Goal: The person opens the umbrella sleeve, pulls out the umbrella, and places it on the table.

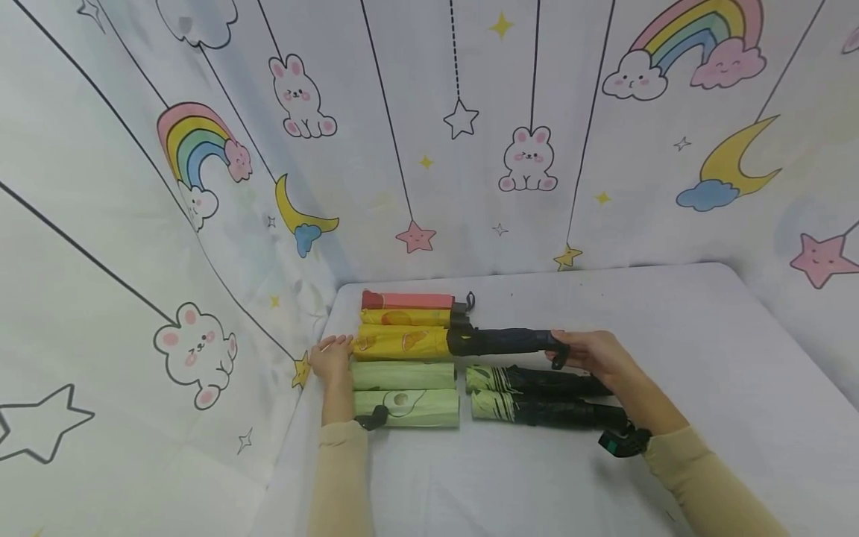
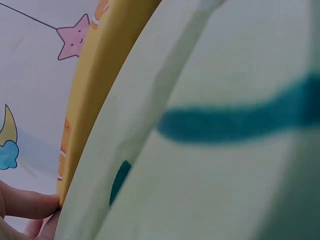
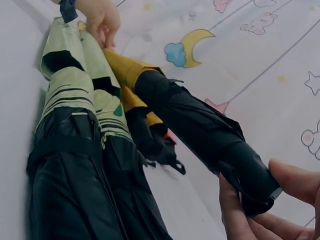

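Note:
My left hand (image 1: 332,359) pinches the left end of a yellow sleeve (image 1: 396,344) printed with orange slices. Out of the sleeve's right end runs a folded black umbrella (image 1: 499,341), its inner end hidden inside. My right hand (image 1: 599,353) holds the umbrella's outer end between thumb and fingers. In the right wrist view the umbrella (image 3: 200,120) slants up clear of the table, in line with the sleeve (image 3: 130,69). Closer to me lie two pale green sleeves (image 1: 423,409), one with an avocado print. To their right are two folded black-and-green umbrellas (image 1: 557,410).
Behind the yellow sleeve lie another yellow sleeved umbrella (image 1: 403,318) and a red-pink one (image 1: 416,300), side by side. The white table (image 1: 523,485) meets a printed cloth backdrop (image 1: 376,149) at the back and left.

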The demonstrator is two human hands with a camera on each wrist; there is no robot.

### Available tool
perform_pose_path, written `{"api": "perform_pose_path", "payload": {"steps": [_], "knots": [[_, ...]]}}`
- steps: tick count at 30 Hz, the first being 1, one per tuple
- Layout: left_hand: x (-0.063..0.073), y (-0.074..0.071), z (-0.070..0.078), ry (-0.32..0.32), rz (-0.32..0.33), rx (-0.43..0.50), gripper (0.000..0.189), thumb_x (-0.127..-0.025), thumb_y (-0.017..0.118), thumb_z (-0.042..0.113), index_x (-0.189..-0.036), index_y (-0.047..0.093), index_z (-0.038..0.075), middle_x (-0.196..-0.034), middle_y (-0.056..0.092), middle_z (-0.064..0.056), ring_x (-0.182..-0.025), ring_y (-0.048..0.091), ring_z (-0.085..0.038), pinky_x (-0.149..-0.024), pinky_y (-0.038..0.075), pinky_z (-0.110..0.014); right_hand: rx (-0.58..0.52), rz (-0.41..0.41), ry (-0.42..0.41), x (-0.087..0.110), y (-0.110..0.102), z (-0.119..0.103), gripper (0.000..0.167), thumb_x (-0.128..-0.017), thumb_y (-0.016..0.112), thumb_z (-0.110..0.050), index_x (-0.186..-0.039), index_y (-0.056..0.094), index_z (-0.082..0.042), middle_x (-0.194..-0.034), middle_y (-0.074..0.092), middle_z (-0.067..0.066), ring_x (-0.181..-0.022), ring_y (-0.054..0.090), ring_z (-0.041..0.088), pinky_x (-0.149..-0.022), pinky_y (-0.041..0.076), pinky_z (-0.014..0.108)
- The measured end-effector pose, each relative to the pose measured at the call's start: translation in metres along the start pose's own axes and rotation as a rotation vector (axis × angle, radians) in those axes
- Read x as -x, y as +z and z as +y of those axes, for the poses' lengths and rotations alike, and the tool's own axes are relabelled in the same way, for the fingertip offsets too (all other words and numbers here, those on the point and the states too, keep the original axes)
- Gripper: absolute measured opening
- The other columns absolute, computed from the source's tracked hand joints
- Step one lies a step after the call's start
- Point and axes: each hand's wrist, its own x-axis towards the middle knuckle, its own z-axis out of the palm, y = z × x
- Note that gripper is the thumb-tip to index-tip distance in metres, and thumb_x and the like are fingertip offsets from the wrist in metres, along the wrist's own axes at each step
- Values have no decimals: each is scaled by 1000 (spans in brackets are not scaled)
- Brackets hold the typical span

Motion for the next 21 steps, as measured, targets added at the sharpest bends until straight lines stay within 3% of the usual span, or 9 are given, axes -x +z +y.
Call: {"api": "perform_pose_path", "payload": {"steps": [8, 11, 15, 21], "knots": [[-2, -5, 1, 25, -9, -129, 29, -100, 52, -9, -129, 54, -5, -133, 65, -30, -111, 74, -31, -88, 62, -31, 14, -3, -10, 6, -12, -1, 40, -100, 73, -27, -129, 67, 0, -102, 80, 7, -99, 77, 20, -89, 62, 27], [-4, -6, 2, -34, 21, -45, 22, -107, 46, 3, -125, 58, -4, -128, 68, -26, -108, 75, -30, -91, 62, -33, 22, 4, -8, 8, -16, 0, 38, -100, 73, -29, -128, 68, -4, -104, 80, 5, -100, 77, 19, -89, 61, 27], [-5, -7, 4, -112, 49, 108, 37, -114, 35, 21, -119, 61, -3, -126, 68, -26, -112, 73, -34, -97, 59, -39, 33, 10, -9, 11, -24, 2, 33, -101, 72, -29, -126, 69, -7, -105, 80, 3, -100, 77, 19, -90, 61, 27], [-5, -10, 3, -64, -30, 9, 33, -112, 38, 9, -137, 51, -9, -138, 61, -30, -122, 67, -37, -103, 56, -38, 28, 9, -5, 17, -37, 4, 25, -102, 70, -27, -120, 71, -10, -105, 80, 3, -101, 77, 18, -90, 61, 28]]}}
